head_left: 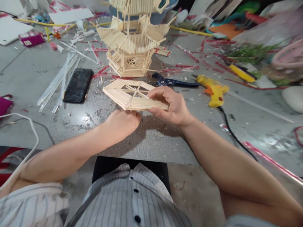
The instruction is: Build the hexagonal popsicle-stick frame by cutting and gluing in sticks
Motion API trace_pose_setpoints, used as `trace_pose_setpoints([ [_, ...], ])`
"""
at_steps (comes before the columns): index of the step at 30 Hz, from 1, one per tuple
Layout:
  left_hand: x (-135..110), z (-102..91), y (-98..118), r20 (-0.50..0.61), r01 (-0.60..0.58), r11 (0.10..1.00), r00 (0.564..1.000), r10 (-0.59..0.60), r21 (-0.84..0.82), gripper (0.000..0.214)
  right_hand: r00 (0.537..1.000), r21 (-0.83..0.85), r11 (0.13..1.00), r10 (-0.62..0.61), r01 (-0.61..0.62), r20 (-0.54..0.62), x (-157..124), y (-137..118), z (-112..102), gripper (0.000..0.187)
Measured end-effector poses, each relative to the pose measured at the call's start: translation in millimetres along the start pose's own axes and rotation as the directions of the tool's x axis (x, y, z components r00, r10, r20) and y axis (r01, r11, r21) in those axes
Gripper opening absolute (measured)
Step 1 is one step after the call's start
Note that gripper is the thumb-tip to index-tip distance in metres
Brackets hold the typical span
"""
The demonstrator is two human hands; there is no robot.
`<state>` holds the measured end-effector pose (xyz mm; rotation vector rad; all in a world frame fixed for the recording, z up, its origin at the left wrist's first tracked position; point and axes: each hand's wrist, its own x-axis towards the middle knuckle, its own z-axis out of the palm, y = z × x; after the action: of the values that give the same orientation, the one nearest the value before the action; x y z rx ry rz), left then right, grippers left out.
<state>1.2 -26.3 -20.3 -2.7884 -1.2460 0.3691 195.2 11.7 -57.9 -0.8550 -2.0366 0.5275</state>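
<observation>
From here the stick tower [132, 44] has roofs on, prob mostly done; the flat stick frame [148, 103], just in front of the tower, has rim + cross bars but isn't joined on, can't tell what's left. R hand [174, 104] pinches the frame's edge; L hand [123, 123] curls under, can't tell if gripping. The purple thing [31, 38] left of the tower has a label, too blurry 2 read.

At top centre, the stick tower [136, 41] is extending past the frame. Mid-frame, the left hand [124, 122] is hiding most of its fingers below the stick panel [140, 103]. Upper right, clear plastic [267, 30] is looking blurred.
</observation>
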Motion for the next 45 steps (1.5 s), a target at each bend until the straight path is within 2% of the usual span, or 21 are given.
trace_pose_setpoints([
  [3,-6.6,-5.9,1.0,0.013,-0.035,0.999,0.999,0.035,0.009,0.033,1.0,-0.014,1.0,0.001,0.0,0.006,0.8,-0.6,1.1,0.042],
  [6,-11.5,-10.7,-0.9,0.03,-0.244,0.968,0.969,0.246,-0.061,0.026,0.999,-0.056,0.998,-0.024,0.026,0.025,1.9,-1.7,3.4,0.045],
  [9,-17.8,-20.8,-6.0,0.114,-0.384,0.873,0.894,0.432,-0.301,0.015,0.994,-0.12,0.989,-0.077,0.085,0.075,2.8,-1.0,6.7,0.045],
  [12,-25.0,-33.8,-18.4,0.012,-0.354,0.725,0.895,0.446,-0.591,0.011,0.976,-0.202,0.969,-0.101,0.14,0.194,3.1,2.2,9.1,0.042],
  [13,-26.5,-36.8,-24.2,-0.036,-0.346,0.669,0.902,0.431,-0.657,0.012,0.965,-0.225,0.961,-0.105,0.161,0.241,3.0,3.0,9.5,0.041],
  [16,-24.1,-37.6,-41.9,-0.132,-0.227,0.669,0.973,0.19,-0.708,0.011,0.921,-0.258,0.933,-0.148,0.251,0.36,2.2,1.8,9.4,0.043],
  [19,-12.4,-28.1,-52.0,-0.115,-0.051,0.715,0.993,-0.041,-0.698,0.016,0.876,-0.251,0.911,-0.193,0.327,0.441,0.8,-5.7,9.0,0.045],
  [22,0.1,-17.7,-53.2,0.014,0.114,0.75,0.99,-0.139,-0.651,0.017,0.854,-0.201,0.913,-0.23,0.356,0.466,0.1,-12.4,8.8,0.049],
  [26,7.8,-10.7,-51.6,0.093,0.159,0.738,0.987,-0.13,-0.656,0.017,0.889,-0.113,0.935,-0.277,0.337,0.364,1.0,-8.9,7.7,0.04],
  [29,9.6,-7.8,-51.1,0.084,0.151,0.742,0.988,-0.127,-0.653,0.018,0.93,-0.145,0.952,-0.22,0.271,0.294,1.1,-1.8,7.6,0.029],
  [31,10.3,-6.2,-50.1,0.08,0.142,0.751,0.99,-0.118,-0.645,0.019,0.942,-0.154,0.959,-0.189,0.238,0.278,0.4,1.2,8.2,0.026],
  [39,10.8,-4.4,-46.6,0.107,0.103,0.818,0.993,-0.05,-0.566,0.022,0.947,-0.156,0.97,-0.136,0.187,0.29,-0.8,-0.3,8.8,0.022],
  [45,12.4,-2.2,-48.2,0.13,0.085,0.835,0.991,-0.016,-0.543,0.025,0.945,-0.167,0.969,-0.129,0.185,0.3,-0.4,-1.3,8.6,0.023],
])
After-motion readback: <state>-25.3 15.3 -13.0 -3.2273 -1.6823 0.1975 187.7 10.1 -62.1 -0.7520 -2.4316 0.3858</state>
